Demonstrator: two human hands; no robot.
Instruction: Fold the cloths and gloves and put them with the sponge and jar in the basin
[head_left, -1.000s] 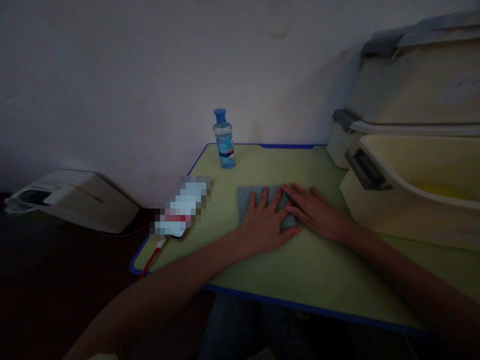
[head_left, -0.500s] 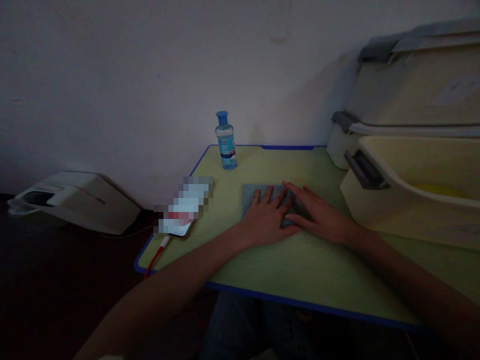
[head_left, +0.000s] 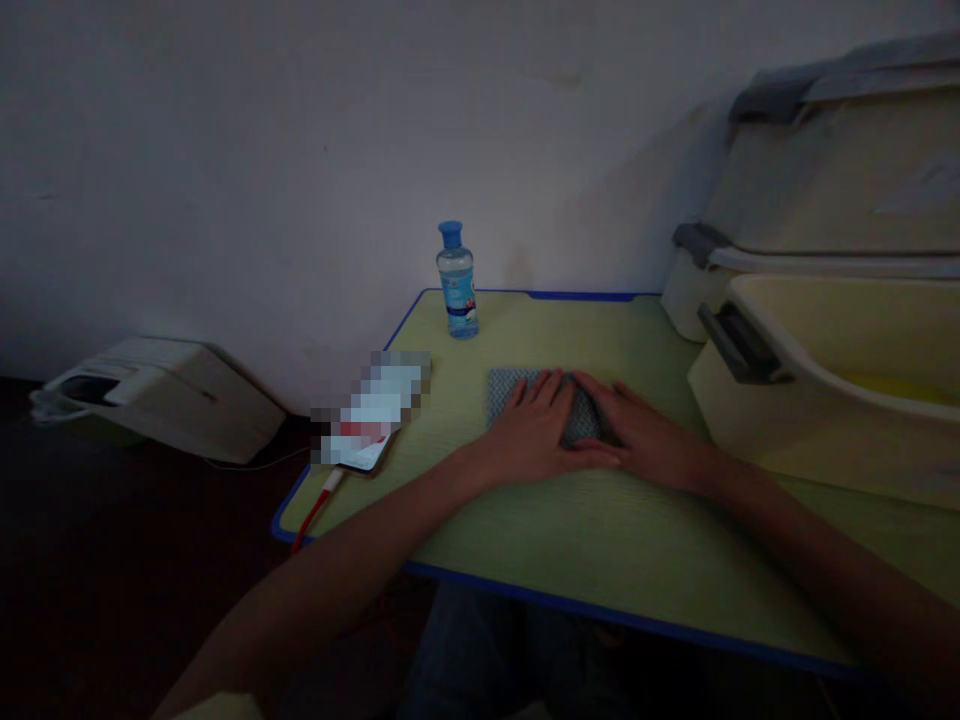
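A folded grey patterned cloth (head_left: 583, 422) lies on the pale green tabletop (head_left: 525, 535). My left hand (head_left: 529, 435) rests flat across it, palm down, with the fingers stretched out and fairly close together. At the cloth's right edge is my right hand (head_left: 649, 440), its fingers and thumb extended and apart. The two thumbs meet or overlap near the cloth's lower right corner. Part of the cloth is covered by my hands.
A clear bottle with a blue cap (head_left: 459, 285) stands at the back. A phone (head_left: 375, 400) with a red cable (head_left: 311, 515) lies left. Cream bins with grey handles (head_left: 810, 440) stand right. Left of the table, a white box (head_left: 187, 400) sits lower, and a wall rises behind.
My left hand's fingers have drawn closer together on the cloth. My right hand stays at the cloth's right edge. The view has shifted slightly.
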